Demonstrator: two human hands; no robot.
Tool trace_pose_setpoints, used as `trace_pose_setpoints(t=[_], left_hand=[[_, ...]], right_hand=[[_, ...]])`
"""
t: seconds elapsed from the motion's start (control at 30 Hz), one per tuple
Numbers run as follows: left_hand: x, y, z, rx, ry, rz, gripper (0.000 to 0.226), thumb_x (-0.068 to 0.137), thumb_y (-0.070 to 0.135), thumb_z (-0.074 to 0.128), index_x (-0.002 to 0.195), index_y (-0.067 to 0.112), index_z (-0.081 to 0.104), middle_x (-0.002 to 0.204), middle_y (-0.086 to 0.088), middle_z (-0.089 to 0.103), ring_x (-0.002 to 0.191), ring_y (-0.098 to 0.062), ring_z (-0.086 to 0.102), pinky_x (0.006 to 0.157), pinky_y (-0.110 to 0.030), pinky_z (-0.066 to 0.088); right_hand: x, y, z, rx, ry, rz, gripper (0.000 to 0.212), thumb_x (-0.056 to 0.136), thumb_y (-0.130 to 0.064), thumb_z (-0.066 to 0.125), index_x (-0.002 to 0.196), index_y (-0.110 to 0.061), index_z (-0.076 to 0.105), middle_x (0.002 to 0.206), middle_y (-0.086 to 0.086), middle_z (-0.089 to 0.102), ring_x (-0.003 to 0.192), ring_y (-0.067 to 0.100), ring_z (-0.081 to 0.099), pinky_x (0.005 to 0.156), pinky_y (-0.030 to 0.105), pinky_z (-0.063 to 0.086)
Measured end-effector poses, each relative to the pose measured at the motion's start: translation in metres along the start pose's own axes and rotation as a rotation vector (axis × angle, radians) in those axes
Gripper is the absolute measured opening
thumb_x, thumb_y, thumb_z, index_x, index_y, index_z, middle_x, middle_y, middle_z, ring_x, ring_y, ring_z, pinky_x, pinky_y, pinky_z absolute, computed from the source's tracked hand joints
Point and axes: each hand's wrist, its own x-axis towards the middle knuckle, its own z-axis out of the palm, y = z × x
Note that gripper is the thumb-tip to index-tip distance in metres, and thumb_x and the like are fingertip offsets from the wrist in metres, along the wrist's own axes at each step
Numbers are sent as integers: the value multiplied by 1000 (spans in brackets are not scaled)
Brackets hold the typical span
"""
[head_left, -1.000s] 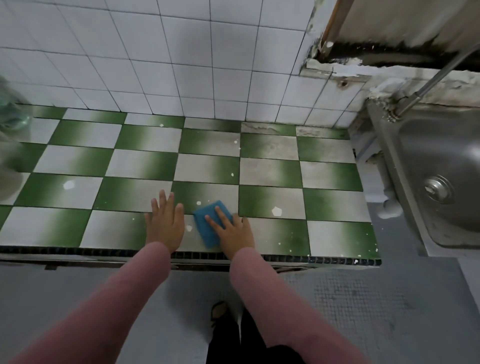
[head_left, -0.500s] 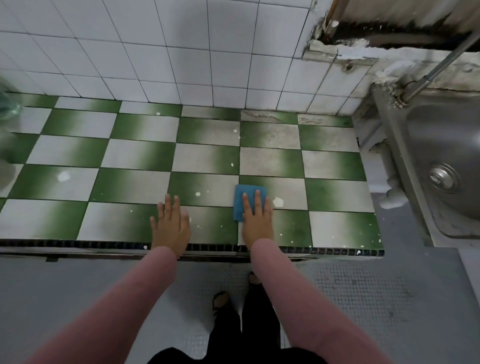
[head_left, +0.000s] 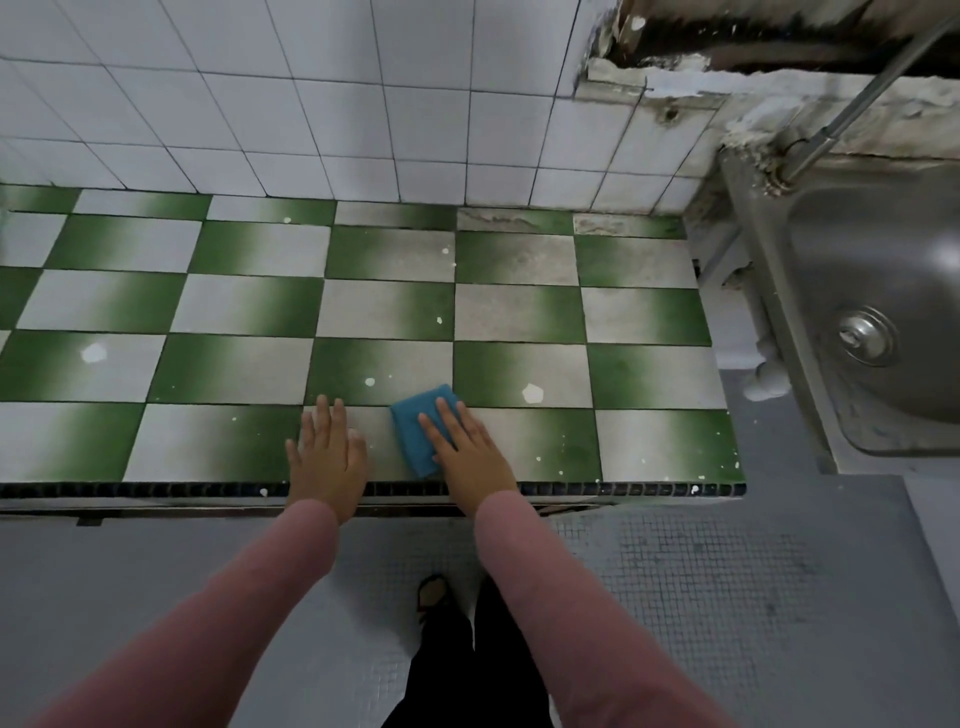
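Note:
A blue cloth (head_left: 415, 426) lies flat on the green-and-white checkered tile counter (head_left: 234, 312), near its front edge. My right hand (head_left: 465, 449) presses on the cloth with straight fingers and covers its right half. My left hand (head_left: 326, 454) rests flat on the tiles just left of the cloth, fingers straight, holding nothing. White specks and spots dot the tiles around both hands.
A steel sink (head_left: 872, 322) with a drain plug sits at the right, a metal pipe (head_left: 852, 104) above it. White wall tiles (head_left: 311, 104) back the counter. Grey floor (head_left: 701, 597) and my dark trousers lie below the counter's front edge.
My right hand slid the blue cloth to the right, then back left and tilted it. My left hand stayed flat in nearly the same place.

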Motion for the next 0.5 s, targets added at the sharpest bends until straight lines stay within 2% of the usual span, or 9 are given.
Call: trace_pose_setpoints(t=[0.17, 0.37, 0.5], left_hand=[[-5, 41, 20, 75, -82, 101, 56, 107, 33, 13, 156, 17, -7, 162, -2, -19, 150, -22, -15, 121, -46, -7], [-3, 80, 33, 70, -95, 174, 56, 106, 34, 15, 156, 19, -8, 162, 1, -19, 150, -21, -16, 121, -43, -8], [4, 95, 39, 86, -69, 195, 56, 106, 33, 16, 156, 20, -6, 163, 3, -17, 150, -20, -15, 122, -43, -5]], right_hand=[[-37, 83, -20, 46, 82, 284, 61, 110, -28, 25, 157, -22, -14, 151, -3, -35, 152, 25, -18, 124, 39, -4], [-72, 160, -36, 99, 209, 700, 61, 109, -26, 25, 158, -18, -11, 165, 12, -18, 153, 35, -8, 125, 43, 6], [-50, 176, -54, 150, 198, 792, 62, 109, -25, 24, 158, -16, -14, 165, 13, -19, 152, 38, -10, 124, 44, 3]])
